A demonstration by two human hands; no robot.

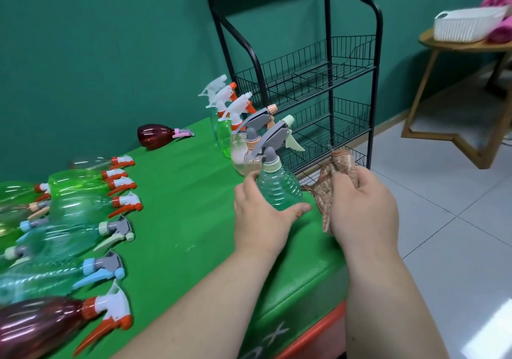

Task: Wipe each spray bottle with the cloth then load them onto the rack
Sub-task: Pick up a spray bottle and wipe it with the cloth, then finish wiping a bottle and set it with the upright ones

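The left hand (260, 214) curls round the lower body of a teal spray bottle (278, 189), holding it upright on the green table (180, 192) just left of the black wire rack (318, 81), presumably to steady it for wiping. The right hand (363, 206) clutches the bunched brown cloth (340, 164) between bottle and rack, close enough for short strokes. The lying bottles (83, 220) well left of the rack probably await wiping.

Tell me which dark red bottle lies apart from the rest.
The far red bottle by the wall, with a pink trigger; the near red bottle lies among others at left.
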